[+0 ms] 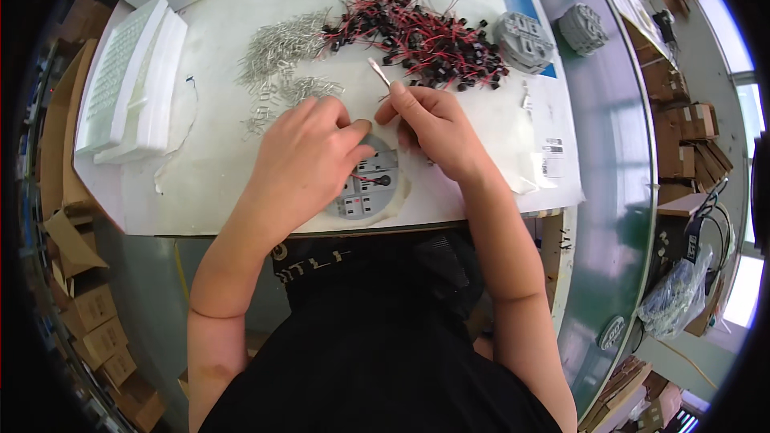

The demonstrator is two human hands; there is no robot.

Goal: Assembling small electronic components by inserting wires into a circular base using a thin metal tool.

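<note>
A round grey plastic housing (392,198) with small slots and compartments lies near the table's front edge. In it sits a small black round component (383,180) with a red wire. My left hand (309,152) is over the housing's left and far side, its fingertips drawn together in a pinch; what is between them is hidden. Just right of the housing, my right hand (437,124) is closed round a slim tool with a shiny metal end (378,72) that points away to the far left. Its kind is not clear.
Beyond my hands lie a heap of black components with red wires (417,36) and a pile of small silvery metal pieces (281,52). Grey housings are stacked at the far right (523,42). White foam trays (132,84) stand at the left. Cardboard boxes (100,333) are beside the table.
</note>
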